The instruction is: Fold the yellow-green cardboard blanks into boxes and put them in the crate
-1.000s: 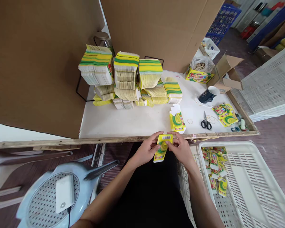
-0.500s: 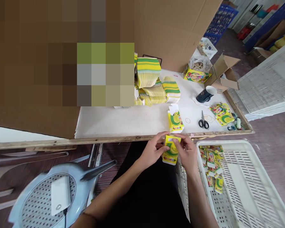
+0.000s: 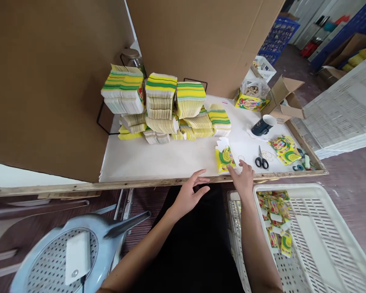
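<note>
My left hand (image 3: 190,192) hovers open at the table's front edge, fingers spread, holding nothing. My right hand (image 3: 243,178) reaches onto the table, fingertips at the small pile of flat yellow-green cartons (image 3: 225,156) near the front edge; I cannot see whether the fingers grip one. Tall stacks of the same flat cartons (image 3: 160,103) stand at the back of the white table (image 3: 158,156). A white slotted crate (image 3: 317,236) at my right holds several folded yellow cartons (image 3: 276,215).
Black scissors (image 3: 261,159), rubber bands, a dark mug (image 3: 263,125), more yellow cartons (image 3: 285,147) and an open cardboard box (image 3: 282,97) lie on the table's right. Cardboard walls stand behind. A grey perforated stool (image 3: 76,252) with a white device is at lower left.
Both hands held a yellow carton in front of me; now it is out of my hands. The right hand has moved up to the pile on the table, and the left hand has opened.
</note>
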The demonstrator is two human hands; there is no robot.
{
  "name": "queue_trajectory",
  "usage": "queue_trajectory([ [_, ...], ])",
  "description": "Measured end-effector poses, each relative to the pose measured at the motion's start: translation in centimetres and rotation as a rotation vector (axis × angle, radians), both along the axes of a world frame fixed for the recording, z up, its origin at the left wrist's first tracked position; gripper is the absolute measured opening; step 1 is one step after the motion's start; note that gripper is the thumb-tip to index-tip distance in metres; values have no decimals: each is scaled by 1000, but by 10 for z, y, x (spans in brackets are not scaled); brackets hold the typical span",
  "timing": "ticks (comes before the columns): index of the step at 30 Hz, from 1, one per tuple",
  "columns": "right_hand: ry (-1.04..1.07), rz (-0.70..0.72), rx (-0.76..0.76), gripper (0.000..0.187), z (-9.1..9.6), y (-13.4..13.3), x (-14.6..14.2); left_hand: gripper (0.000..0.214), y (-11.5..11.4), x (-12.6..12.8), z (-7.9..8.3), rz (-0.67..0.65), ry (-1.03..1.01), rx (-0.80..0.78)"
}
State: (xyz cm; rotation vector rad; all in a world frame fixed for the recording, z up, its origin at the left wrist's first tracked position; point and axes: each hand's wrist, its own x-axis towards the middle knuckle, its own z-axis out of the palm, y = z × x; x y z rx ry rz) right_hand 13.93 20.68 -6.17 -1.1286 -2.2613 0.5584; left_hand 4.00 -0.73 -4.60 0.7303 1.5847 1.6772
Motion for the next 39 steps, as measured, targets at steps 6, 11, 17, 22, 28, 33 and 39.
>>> queue_trajectory([
  [6,-7,-75,47,39,-15,2,-15,51,-12,-9,-5,100,-2,-68],
  [11,386,-25,-376,34,10,-20,3,49,4,-6,-4,91,-98,13],
  [17,662,169,-964,37,28,-75,10,55,15,-11,3,-27,-352,275],
  [22,632,230,-1157,36,25,-94,6,61,10,-12,6,-82,-490,332],
  [28,477,278,-878,34,26,-96,8,55,5,-13,5,-131,-506,342],
  [33,377,246,-759,35,29,-103,9,42,9,-10,-1,-5,-474,310],
  [39,420,227,-697,28,28,-114,4,45,12,-5,-2,186,-394,213],
])
